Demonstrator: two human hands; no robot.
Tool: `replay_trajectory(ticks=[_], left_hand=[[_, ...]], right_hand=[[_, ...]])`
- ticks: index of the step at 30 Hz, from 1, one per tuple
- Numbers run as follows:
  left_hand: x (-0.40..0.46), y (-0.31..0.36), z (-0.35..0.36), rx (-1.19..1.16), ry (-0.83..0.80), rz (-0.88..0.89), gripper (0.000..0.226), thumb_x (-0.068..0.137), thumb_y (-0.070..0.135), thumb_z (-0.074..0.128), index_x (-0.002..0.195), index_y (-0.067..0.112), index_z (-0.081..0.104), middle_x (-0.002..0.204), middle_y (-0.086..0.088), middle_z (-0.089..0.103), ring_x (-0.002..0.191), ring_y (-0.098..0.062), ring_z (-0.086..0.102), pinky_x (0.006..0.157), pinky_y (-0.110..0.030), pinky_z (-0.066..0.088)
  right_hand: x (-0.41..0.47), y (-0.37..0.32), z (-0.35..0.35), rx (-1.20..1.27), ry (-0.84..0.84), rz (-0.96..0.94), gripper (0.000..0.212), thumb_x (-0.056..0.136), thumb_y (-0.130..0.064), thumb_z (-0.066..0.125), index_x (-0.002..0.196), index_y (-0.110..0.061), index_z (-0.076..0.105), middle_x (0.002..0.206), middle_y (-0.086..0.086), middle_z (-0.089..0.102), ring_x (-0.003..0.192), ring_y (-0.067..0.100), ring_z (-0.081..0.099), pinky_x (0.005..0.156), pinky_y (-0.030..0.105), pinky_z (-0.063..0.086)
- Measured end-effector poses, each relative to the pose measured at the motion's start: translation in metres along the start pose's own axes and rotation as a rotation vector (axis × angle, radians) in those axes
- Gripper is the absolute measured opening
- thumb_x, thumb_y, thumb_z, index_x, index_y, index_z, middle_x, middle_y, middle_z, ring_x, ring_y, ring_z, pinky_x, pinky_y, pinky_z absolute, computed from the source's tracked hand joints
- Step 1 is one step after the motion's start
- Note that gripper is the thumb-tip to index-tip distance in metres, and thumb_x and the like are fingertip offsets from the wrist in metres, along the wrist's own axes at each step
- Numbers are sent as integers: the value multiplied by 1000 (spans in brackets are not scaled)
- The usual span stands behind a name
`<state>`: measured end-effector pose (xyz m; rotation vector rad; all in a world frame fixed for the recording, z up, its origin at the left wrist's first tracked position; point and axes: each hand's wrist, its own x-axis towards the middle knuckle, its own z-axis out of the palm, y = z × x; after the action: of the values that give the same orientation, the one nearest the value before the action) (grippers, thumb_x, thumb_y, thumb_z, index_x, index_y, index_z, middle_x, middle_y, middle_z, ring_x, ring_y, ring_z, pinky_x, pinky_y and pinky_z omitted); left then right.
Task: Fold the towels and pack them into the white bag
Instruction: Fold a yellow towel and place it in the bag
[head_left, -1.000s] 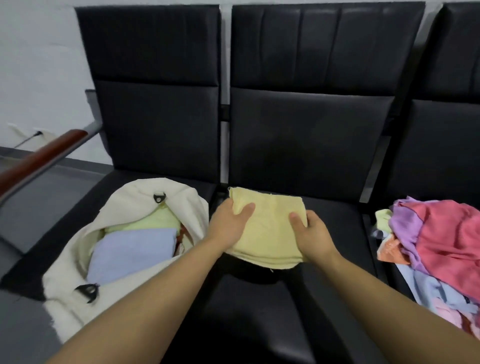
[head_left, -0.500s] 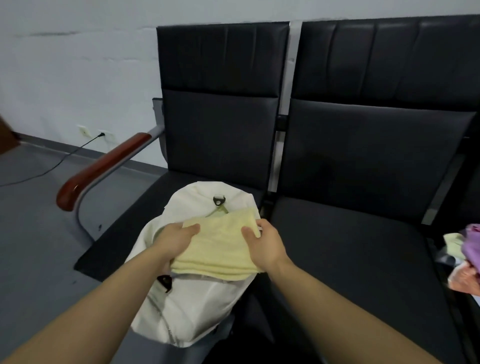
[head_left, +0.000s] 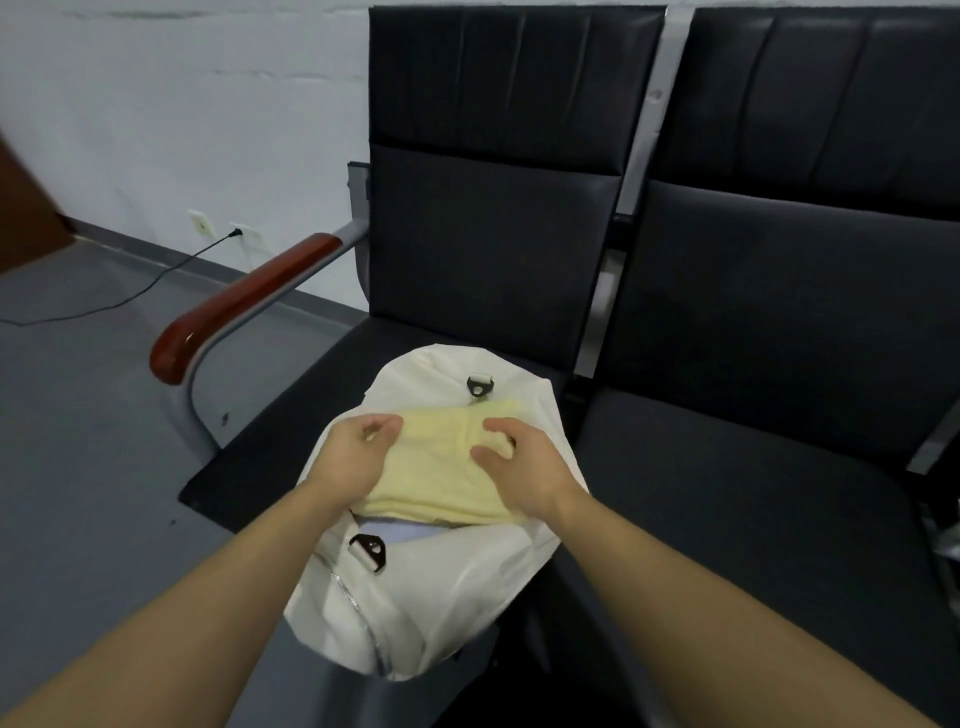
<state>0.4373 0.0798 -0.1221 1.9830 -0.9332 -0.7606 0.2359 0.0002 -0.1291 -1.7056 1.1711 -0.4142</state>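
A folded pale yellow towel (head_left: 441, 467) lies across the mouth of the white bag (head_left: 415, 597), which stands on the left black seat. A light blue towel (head_left: 405, 532) peeks out under it inside the bag. My left hand (head_left: 358, 457) rests on the towel's left end and my right hand (head_left: 519, 462) on its right end. The thumb and fingers of both hands show on top of the cloth, loosely curled, with nothing wrapped in them.
The bag has two black strap clips (head_left: 480, 387) (head_left: 371, 551). A red-brown armrest (head_left: 244, 301) on a grey metal frame stands left of the seat. The middle seat (head_left: 727, 493) lies to the right. A black cable (head_left: 104, 301) runs across the grey floor.
Both hands carried the folded yellow towel left from the middle seat and lowered it onto the bag's opening. Their grip on its sides has loosened and the fingers now lie on top.
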Motion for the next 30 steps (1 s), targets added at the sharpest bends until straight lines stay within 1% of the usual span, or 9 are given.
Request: replay_trajectory(ticks=[5,10,12,14,17,20,25,27,30], left_hand=[[-4,-23,-5,124,-259,-182,34,103,34,57,135,23,63,134,7,60,122,-14,56,98,-26,43],[-3,-10,-16,293,-350,-185,35,101,29,61,135,22,63,142,2,56,131,-17,51,105,-25,38],[-4,-4,-23,338,-376,-191,37,100,30,63,137,24,62,147,1,54,135,-18,49,112,-28,37],[-5,5,-29,464,-449,-206,44,101,32,61,144,25,56,153,2,48,139,-19,45,118,-32,33],[-12,26,-39,627,-598,-285,60,102,34,59,157,32,34,165,3,23,147,-24,32,120,-37,32],[-20,49,-36,889,-688,-280,68,102,39,58,160,34,24,167,-1,16,150,-28,27,119,-39,33],[-29,62,-22,1298,-749,-237,67,102,58,42,159,22,33,163,-3,33,147,-26,36,120,-40,30],[-31,61,-23,1243,-698,-288,78,99,63,45,159,17,29,161,-5,34,140,-27,44,116,-39,38],[-30,62,-23,1129,-590,-265,79,102,63,36,161,13,24,167,-8,13,149,-30,28,120,-42,31]], right_hand=[[-11,23,9,-197,-176,56,58,101,-49,50,151,-21,42,145,-3,49,130,17,50,109,29,40],[-20,3,-2,-204,-203,111,50,103,-59,34,95,-18,61,82,-7,57,75,12,53,74,28,42],[-26,-8,-8,-227,-266,122,55,102,-61,31,100,-16,63,90,-3,62,83,14,57,78,27,41],[-31,-14,-11,-238,-351,170,65,102,-63,26,125,-13,62,119,1,65,110,20,59,96,29,40],[-38,-19,-14,-255,-432,242,75,99,-70,21,143,-18,53,139,0,56,127,22,52,115,37,33],[-38,-18,-14,-342,-425,266,83,95,-76,18,138,-17,58,134,1,59,123,22,53,111,36,32],[-46,-24,-17,-377,-455,215,93,92,-80,13,103,-14,78,112,0,70,111,18,60,107,34,34],[-48,-26,-20,-318,-429,192,94,93,-79,12,96,-13,80,105,0,72,105,17,61,103,33,35],[-49,-25,-21,-219,-329,147,92,94,-78,14,94,-14,79,93,2,71,96,16,62,93,30,35]])
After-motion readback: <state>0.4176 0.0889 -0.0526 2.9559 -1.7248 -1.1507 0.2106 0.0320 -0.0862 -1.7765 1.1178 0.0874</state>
